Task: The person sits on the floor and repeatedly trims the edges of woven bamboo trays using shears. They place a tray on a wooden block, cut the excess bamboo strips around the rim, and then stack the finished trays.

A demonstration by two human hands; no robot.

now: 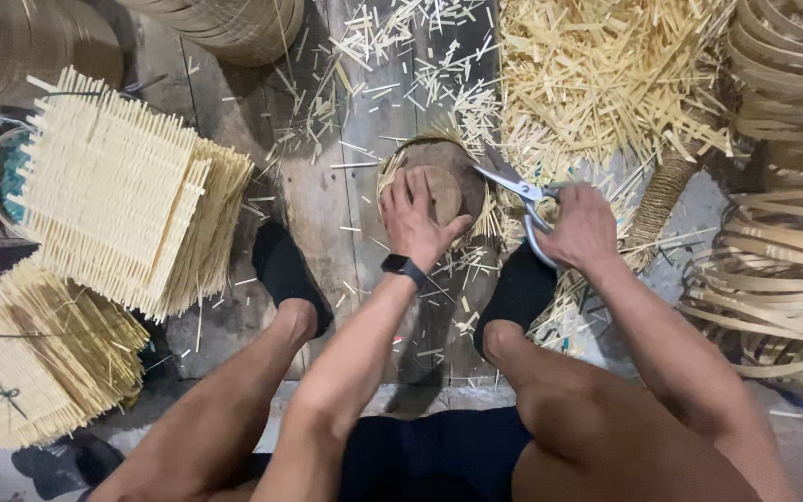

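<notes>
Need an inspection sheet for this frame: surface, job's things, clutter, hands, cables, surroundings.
Surface: worn wooden boards, littered with offcuts.
Job's things: round woven mat pressed under a wooden disc; scissors at its right edge.
Clutter: strip offcuts heaped top right and scattered across the boards.
Hands: left hand flat on the disc; right hand closed on the scissors' handles.
Cables: nothing seen.
Surroundings: stacks of square woven mats at left; bamboo hoops at right; person's feet in black socks either side of the work.

Bamboo craft wkshop, woven mat stacks (pixel 113 200), offcut strips (pixel 597 84), bent hoops (pixel 783 270)
</notes>
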